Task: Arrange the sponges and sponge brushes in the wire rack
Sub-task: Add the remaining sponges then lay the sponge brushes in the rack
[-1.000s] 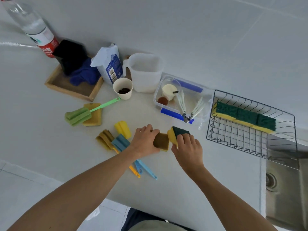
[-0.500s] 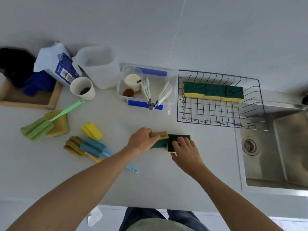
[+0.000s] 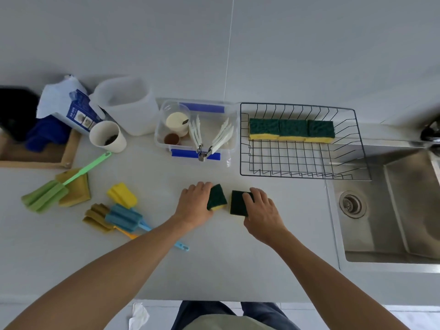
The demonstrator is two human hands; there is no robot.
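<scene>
1. The left hand (image 3: 194, 206) gripped a green-and-yellow sponge (image 3: 216, 197), its fingers curled over the sponge's left edge; the sponge sat tilted on the worktop (image 3: 238, 270), green face up and yellow edge showing toward the person.
2. The right hand (image 3: 262, 211) held a second sponge (image 3: 238, 203), its fingers (image 3: 248, 197) bent over the sponge's right side; this one lay flat with the green face up, just beside the first and apart from it.
3. The wire rack (image 3: 357, 148) lay beyond and to the right of both hands, nearer the right hand.
4. Three sponges (image 3: 291, 129) stood in a row along the rack's far side, the row running left to right, with bare wire in front of it.
5. By my judgement the coming move was a carry away and rightward, long sides kept parallel to that row.
6. The sponge brushes (image 3: 121, 216) lay well to the left, nearer the left hand.
</scene>
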